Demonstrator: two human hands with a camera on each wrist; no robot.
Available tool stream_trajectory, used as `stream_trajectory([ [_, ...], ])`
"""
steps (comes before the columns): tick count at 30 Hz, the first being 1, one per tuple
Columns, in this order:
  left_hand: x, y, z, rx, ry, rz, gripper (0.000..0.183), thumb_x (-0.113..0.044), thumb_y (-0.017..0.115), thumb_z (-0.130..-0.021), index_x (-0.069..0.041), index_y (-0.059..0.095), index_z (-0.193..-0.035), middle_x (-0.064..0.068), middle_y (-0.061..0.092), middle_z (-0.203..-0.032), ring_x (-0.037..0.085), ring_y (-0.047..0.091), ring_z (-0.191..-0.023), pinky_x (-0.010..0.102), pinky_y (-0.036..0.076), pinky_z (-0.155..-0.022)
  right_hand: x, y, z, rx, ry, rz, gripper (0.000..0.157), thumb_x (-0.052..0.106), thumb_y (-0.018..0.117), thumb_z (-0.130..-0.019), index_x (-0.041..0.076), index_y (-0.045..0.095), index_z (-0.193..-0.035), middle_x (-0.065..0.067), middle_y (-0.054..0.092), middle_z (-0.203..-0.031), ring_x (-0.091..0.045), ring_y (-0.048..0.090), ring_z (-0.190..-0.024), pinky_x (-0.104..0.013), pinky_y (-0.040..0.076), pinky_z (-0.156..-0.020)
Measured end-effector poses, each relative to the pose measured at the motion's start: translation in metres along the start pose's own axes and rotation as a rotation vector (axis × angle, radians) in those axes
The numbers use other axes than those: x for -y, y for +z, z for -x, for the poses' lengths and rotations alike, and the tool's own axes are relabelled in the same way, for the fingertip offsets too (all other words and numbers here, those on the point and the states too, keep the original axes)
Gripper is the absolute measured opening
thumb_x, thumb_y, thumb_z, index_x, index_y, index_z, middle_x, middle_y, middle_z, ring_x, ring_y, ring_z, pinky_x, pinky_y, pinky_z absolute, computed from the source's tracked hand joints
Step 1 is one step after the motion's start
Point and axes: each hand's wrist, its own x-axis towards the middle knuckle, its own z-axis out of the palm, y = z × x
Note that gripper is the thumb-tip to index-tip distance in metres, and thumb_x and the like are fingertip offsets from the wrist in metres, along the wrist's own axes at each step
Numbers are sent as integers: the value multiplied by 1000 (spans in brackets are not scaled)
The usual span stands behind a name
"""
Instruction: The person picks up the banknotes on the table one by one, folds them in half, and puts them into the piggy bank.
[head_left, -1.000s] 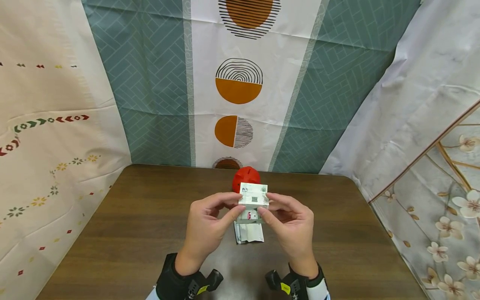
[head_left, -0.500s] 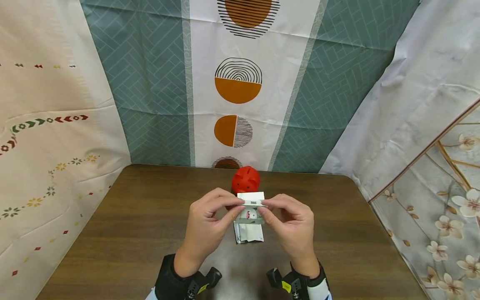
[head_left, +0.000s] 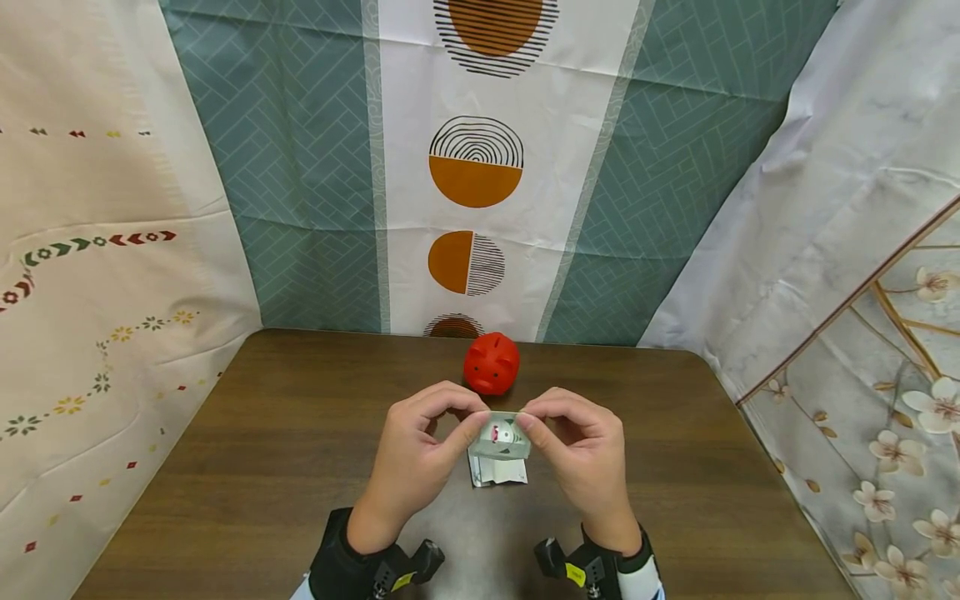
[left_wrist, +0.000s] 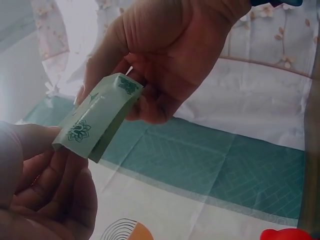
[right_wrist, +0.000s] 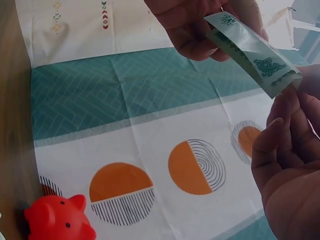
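A pale green banknote [head_left: 501, 448], folded over, is held up above the middle of the table by both hands. My left hand [head_left: 422, 454] pinches its left end between thumb and fingers. Its right end is pinched the same way by my right hand [head_left: 576, 458]. Both wrist views show the folded banknote [left_wrist: 95, 120] as a narrow strip with green floral print, its layers slightly apart along one long side. Below it in the head view lies another paper piece [head_left: 499, 472], pale and creased, probably a banknote; its far part is hidden.
A red piggy bank [head_left: 492, 364] stands beyond the hands, near the back edge of the brown wooden table [head_left: 300, 417]. Patterned cloths hang behind the table and along both sides. Each wrist wears a black strap with a small camera.
The banknote's far flap, raised at first, has been folded down toward me, so the note is now a shorter strip. The piggy bank shows fully. Both hands have barely shifted.
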Motion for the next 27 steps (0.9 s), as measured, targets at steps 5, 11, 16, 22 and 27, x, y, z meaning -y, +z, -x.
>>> stream_trajectory([
  [5,0,0,1,14,-18,41,6,-7,74,-93,-12,73,-95,3,71,-89,13,63,-80,23,56,-69,1,0,1,8,1,-24,26,-22,66,-84,-3,74,-99,-10,71,-87,-19,64,-77,-24,57,-68],
  [11,-1,0,1,27,-32,65,6,-6,75,-92,-11,74,-96,4,73,-90,13,64,-79,23,56,-67,1,-1,1,25,10,-28,25,-22,66,-84,-3,73,-99,-10,71,-86,-19,62,-76,-25,55,-64],
  [16,-1,0,1,35,-27,84,6,-5,74,-93,-10,74,-96,5,73,-91,13,65,-81,23,56,-67,0,-1,1,52,5,-41,26,-21,66,-84,-2,73,-99,-9,70,-86,-18,61,-75,-26,53,-61],
  [22,0,3,1,58,5,132,6,-4,74,-93,-9,74,-96,8,73,-89,14,66,-82,25,58,-70,-1,2,0,95,-26,-86,26,-20,67,-84,-2,74,-102,-10,70,-86,-20,62,-76,-29,53,-63],
  [27,1,6,2,73,27,138,7,-4,73,-93,-9,75,-96,6,73,-90,14,66,-81,26,58,-70,-2,5,-1,118,-34,-93,26,-19,68,-85,-1,75,-103,-11,71,-86,-20,64,-76,-29,54,-65],
])
